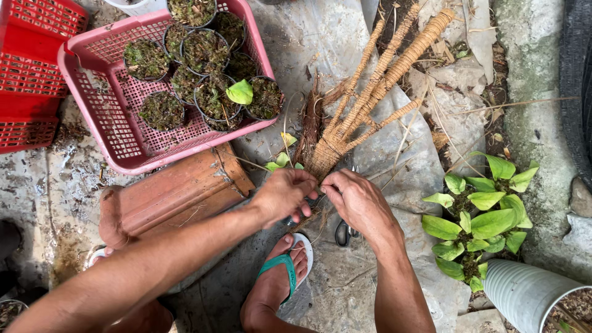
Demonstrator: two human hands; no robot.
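Note:
My left hand (285, 194) and my right hand (356, 200) meet at the near end of a bundle of coir-wrapped poles (376, 80), which fan out away from me across a grey plastic sheet (425, 166). Both hands close their fingers on the bundle's fibrous base (324, 157). A few small green leaves (280, 161) lie beside my left hand. Black-handled scissors (345, 234) rest on the sheet just under my right wrist. My foot in a green-strapped sandal (283, 271) is below the hands.
A pink crate (117, 123) with several small soil-filled pots stands at top left, red crates (31, 74) beside it. A terracotta roof tile (179, 194) lies near my left arm. A leafy green plant (478, 216) and a white ribbed pot (524, 293) are at right.

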